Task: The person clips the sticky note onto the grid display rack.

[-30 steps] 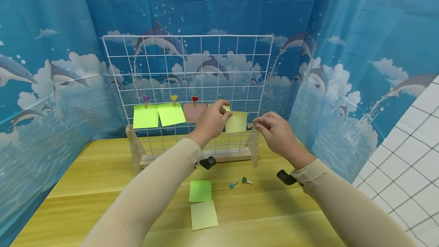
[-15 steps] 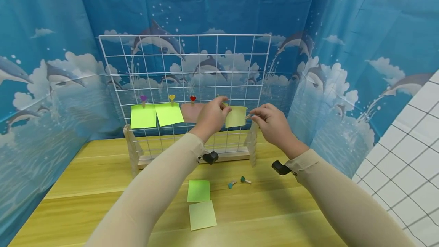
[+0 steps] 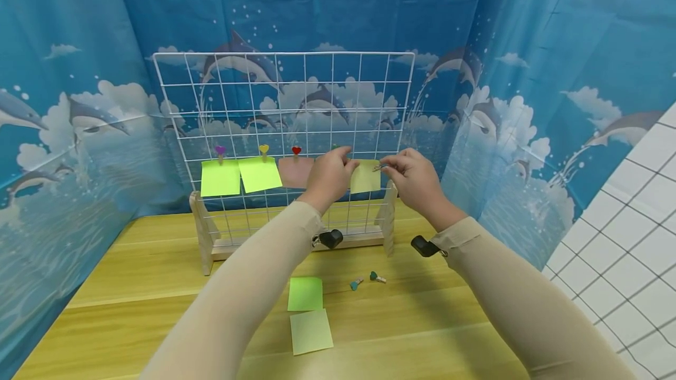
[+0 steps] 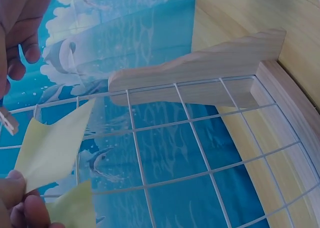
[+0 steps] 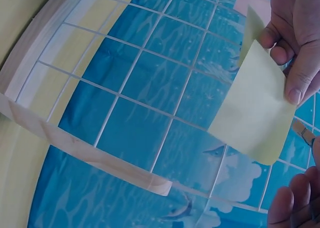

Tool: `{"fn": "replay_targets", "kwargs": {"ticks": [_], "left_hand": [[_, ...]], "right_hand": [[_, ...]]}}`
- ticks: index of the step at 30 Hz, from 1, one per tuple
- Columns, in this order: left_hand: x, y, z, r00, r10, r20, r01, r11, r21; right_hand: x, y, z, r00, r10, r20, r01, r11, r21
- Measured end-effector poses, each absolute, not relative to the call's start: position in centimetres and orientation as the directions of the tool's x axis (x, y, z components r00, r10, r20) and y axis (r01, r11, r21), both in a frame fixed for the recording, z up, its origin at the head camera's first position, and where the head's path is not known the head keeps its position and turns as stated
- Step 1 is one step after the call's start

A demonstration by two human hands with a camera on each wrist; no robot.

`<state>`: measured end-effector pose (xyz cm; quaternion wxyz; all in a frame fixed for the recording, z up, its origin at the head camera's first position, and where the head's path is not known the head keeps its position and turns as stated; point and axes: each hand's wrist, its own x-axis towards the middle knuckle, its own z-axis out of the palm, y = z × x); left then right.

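Observation:
My left hand (image 3: 330, 176) pinches a pale yellow sticky note (image 3: 365, 177) by its left edge, against the white wire grid (image 3: 317, 111). A small wooden clothespin (image 5: 302, 132) is pinched in my right hand (image 3: 417, 183), near the note's upper right corner; whether it touches the paper I cannot tell. Behind my left hand another pale note (image 4: 77, 208) hangs, partly covered. Farther left on the grid hang two bright green notes (image 3: 220, 178) and a pink note (image 3: 294, 172), under purple, yellow and red heart clothespins (image 3: 296, 151).
On the wooden table (image 3: 132, 304) lie a green note (image 3: 305, 294) and a pale yellow note (image 3: 311, 332). Two clothespins with green hearts (image 3: 374, 277) lie to their right. Wooden feet (image 3: 388, 221) hold the grid up in front of a dolphin-print curtain (image 3: 359, 4).
The pale yellow note has been raised and straightened against the grid. My right hand has moved up and left, bringing the clothespin to the note's upper right.

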<state>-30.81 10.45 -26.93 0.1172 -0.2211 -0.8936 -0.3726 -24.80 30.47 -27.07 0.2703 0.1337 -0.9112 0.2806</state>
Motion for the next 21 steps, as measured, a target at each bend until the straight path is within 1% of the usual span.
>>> {"fn": "replay_targets", "kwargs": {"ticks": [8,21], "left_hand": [[-31.0,11.0,-26.9,-0.893,0.265,0.364,0.445,0.637,0.629],[-31.0,11.7,-27.3,-0.9,0.181,0.398,0.415,0.638,0.648]], "right_hand": [[-25.5,30.2,-26.8,-0.805,-0.062,0.589,-0.398,0.794,-0.46],[-26.6,29.7,-26.2,-0.803,-0.027,0.595,-0.381,0.792,-0.478]]}}
